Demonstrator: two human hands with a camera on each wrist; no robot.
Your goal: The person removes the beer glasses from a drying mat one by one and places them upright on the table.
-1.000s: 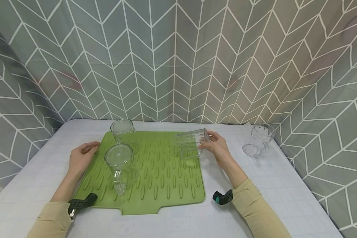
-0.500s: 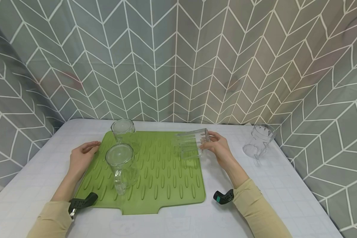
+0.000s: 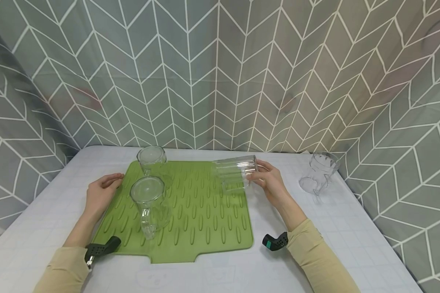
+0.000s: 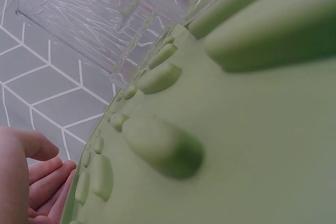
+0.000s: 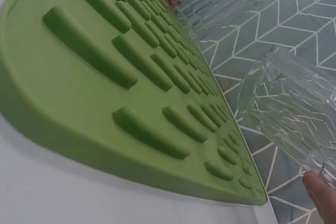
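In the head view my right hand [image 3: 269,179] holds a clear ribbed glass mug [image 3: 234,171] by one end. The mug lies sideways over the right back part of the green drying mat [image 3: 205,240]. Its handle shows in the right wrist view, where the mug [image 5: 296,108] hangs beyond the mat's corner with a fingertip at its end. My left hand [image 3: 102,193] rests at the mat's left edge, fingers loosely bent and holding nothing. Two clear glass mugs stand on the mat's left half, a front one [image 3: 148,205] and a back one [image 3: 152,160].
Another clear glass mug [image 3: 319,173] stands on the white table [image 3: 337,240] to the right of the mat. A patterned curtain [image 3: 205,81] hangs behind the table and along its sides. A black wrist camera [image 3: 275,242] sits below the right hand.
The mug in my right hand has turned a little, its held end rising slightly. My left hand and the standing mugs have stayed in place.
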